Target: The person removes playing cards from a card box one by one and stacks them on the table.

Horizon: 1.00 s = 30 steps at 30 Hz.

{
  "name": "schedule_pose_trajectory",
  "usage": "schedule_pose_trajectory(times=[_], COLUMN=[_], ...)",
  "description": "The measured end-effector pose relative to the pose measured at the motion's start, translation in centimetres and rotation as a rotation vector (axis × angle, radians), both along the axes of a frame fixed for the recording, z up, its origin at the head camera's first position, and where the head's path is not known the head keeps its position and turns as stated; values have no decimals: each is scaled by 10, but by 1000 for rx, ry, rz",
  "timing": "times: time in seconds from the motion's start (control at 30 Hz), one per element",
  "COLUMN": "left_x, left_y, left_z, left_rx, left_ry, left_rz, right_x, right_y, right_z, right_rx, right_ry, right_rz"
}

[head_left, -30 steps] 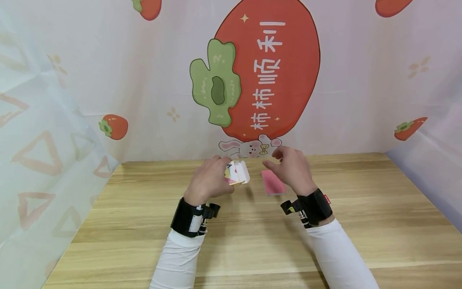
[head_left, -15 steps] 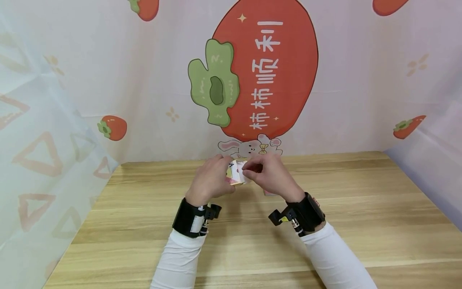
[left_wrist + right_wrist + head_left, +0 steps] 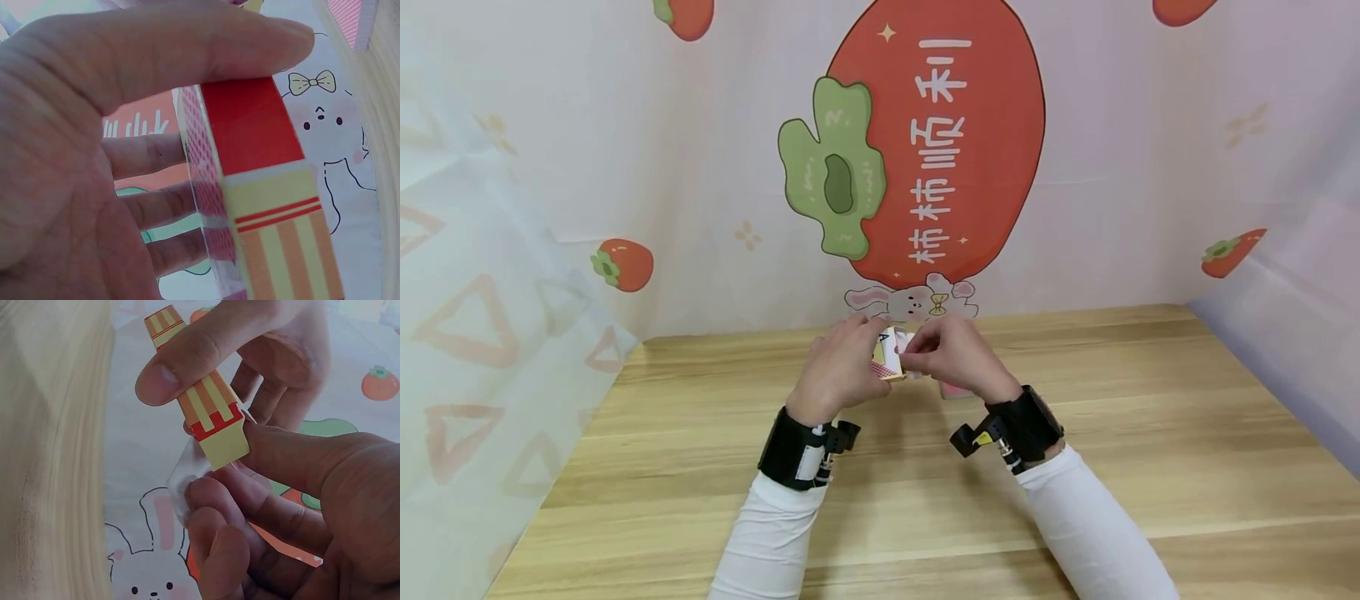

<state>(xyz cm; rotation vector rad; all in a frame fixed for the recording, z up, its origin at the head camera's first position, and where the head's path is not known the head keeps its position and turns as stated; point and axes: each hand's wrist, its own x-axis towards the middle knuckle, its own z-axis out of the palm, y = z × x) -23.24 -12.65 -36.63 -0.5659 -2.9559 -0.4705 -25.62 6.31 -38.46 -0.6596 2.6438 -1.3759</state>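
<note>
On the wooden table (image 3: 880, 517), 1 red-patterned card stack (image 3: 956, 390) lies partly hidden by the right hand (image 3: 958, 358), which pinches the card box's (image 3: 887, 354) right end, seemingly at its flap. The left hand (image 3: 841, 367) grips the box's left part above the table. Far back hangs the rabbit-printed backdrop (image 3: 1112, 217).

pink deck (image 3: 955, 391) mostly hidden behind right grip (image 3: 957, 354), box (image 3: 265, 187) cut off at left-wrist view's bottom

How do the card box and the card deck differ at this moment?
The card box is gripped in the left hand; the card deck lies on the table. The box shows yellow, red and white printing; the deck's visible top is patterned pink. Both carry pinkish patterning.
</note>
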Motion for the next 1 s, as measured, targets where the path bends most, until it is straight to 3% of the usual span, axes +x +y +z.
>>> schedule_pose_trajectory(times=[0.17,0.27,0.67,1.0], left_x=[-1,-1,-1,2], left_y=[-1,0,5,4], left_z=[1,2,2,2], left_rx=[4,5,-40,-14], left_ry=[15,12,8,-7], left_rz=[-29,-39,-14,25], right_x=[-6,-7,-5,-3], right_y=[3,3,-5,0], right_z=[-1,0,-3,0], right_rx=[-52,-63,-56,-38], right_ry=[-117,-145,-142,-167], right_rz=[13,-4,-110,-68])
